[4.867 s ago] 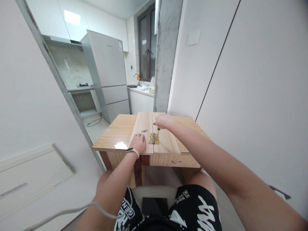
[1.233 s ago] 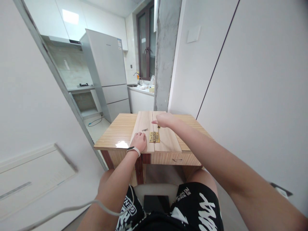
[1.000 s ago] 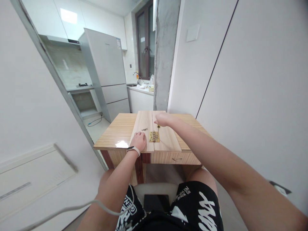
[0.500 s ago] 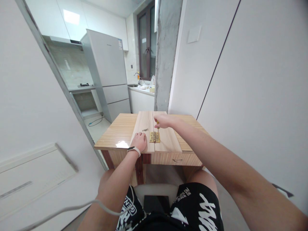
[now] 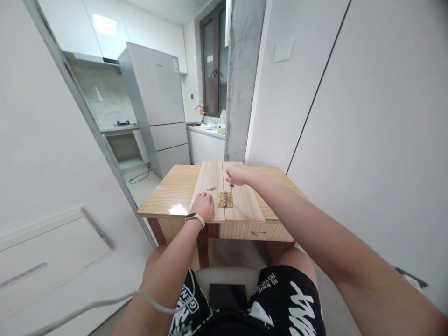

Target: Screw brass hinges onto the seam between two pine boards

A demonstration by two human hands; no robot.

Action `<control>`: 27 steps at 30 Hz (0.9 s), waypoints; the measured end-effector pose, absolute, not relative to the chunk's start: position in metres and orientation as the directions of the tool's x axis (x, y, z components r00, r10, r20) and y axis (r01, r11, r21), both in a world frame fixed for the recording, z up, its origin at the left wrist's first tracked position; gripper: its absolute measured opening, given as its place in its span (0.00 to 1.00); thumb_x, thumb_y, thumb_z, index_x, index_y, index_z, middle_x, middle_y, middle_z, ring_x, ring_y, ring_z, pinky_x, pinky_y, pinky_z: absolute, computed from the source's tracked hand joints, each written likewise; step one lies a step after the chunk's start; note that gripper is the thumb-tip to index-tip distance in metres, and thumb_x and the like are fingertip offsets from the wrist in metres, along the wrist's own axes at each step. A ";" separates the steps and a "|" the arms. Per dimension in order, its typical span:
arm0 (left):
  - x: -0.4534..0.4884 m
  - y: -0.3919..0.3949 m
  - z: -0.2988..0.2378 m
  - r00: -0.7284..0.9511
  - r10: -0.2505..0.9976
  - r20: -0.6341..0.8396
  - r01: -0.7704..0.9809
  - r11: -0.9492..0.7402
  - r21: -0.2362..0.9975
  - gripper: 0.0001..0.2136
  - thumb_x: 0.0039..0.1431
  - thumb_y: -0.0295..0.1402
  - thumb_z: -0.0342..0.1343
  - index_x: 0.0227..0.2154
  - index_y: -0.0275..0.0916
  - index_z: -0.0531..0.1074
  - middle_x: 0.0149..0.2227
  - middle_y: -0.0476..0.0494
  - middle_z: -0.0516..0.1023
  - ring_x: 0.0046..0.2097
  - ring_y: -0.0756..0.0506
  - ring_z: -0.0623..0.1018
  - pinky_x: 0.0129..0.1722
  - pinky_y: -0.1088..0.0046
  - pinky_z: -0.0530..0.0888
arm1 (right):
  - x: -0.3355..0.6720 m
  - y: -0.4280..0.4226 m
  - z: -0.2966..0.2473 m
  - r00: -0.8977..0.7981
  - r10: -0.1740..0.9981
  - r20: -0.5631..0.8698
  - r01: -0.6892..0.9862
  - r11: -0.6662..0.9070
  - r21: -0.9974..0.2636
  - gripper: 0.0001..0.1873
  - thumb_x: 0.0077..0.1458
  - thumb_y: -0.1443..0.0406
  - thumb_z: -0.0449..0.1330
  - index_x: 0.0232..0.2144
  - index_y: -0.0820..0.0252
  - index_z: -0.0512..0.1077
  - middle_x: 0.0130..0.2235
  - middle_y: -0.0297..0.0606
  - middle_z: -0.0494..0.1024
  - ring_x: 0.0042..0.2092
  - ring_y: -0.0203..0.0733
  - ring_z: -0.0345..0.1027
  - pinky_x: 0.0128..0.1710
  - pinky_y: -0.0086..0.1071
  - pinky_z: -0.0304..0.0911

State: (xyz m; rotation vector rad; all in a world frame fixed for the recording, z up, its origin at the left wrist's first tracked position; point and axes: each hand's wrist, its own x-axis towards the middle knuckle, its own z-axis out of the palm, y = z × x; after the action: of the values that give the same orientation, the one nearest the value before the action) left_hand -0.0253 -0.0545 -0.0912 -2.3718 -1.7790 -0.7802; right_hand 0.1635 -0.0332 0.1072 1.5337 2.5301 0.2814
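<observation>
While our left hand (image 5: 203, 206) lies flat on the left board (image 5: 210, 173), palm down and fingers loosely spread, our right hand (image 5: 238, 174) is curled around what looks like a screwdriver (image 5: 231, 185), most of its handle hidden in the fist. The two hands are apart, with the brass hinge (image 5: 225, 199) between them, just below the middle of the frame. It lies opened out across the seam, one leaf on the left board and the other on the right board (image 5: 247, 208), and both boards rest on the desk (image 5: 171, 189). The shaft comes down to the upper part of the right leaf; we cannot make out the screw under the tip.

We judge the step to be turning a screw in that right leaf. The next move seems to call for steady downward pressure with the shaft upright, so the tip does not slip, while our left palm braces its board. A small dark strip (image 5: 211, 189), too small to identify, lies above our left fingers.
</observation>
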 end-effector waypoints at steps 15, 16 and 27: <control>-0.026 -0.054 -0.092 0.203 0.871 0.447 0.910 -0.337 0.243 0.10 0.68 0.29 0.47 0.45 0.40 0.73 0.46 0.37 0.74 0.51 0.39 0.69 0.55 0.61 0.65 | 0.167 -0.040 0.110 -0.402 0.915 -0.036 0.892 0.400 0.211 0.31 0.67 0.45 0.50 0.47 0.65 0.77 0.51 0.58 0.80 0.51 0.54 0.75 0.45 0.37 0.67; -0.026 -0.055 -0.092 0.199 0.873 0.445 0.910 -0.333 0.246 0.10 0.68 0.29 0.46 0.45 0.40 0.72 0.46 0.37 0.74 0.51 0.39 0.69 0.55 0.61 0.65 | 0.166 -0.039 0.110 -0.398 0.917 -0.035 0.890 0.395 0.228 0.30 0.67 0.46 0.49 0.47 0.64 0.78 0.51 0.58 0.80 0.52 0.55 0.75 0.46 0.37 0.67; -0.026 -0.052 -0.095 0.207 0.867 0.453 0.911 -0.340 0.233 0.10 0.69 0.30 0.46 0.45 0.40 0.73 0.46 0.37 0.74 0.50 0.39 0.69 0.54 0.61 0.66 | 0.173 -0.032 0.111 -0.534 0.842 -0.082 0.810 0.537 0.236 0.08 0.60 0.62 0.63 0.41 0.56 0.78 0.45 0.44 0.83 0.47 0.46 0.76 0.39 0.31 0.62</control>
State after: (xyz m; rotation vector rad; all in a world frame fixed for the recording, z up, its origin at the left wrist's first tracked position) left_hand -0.0262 -0.0522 -0.0945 -2.3738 -1.7530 -0.7977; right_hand 0.1727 -0.0324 0.1110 1.4062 2.5872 0.2516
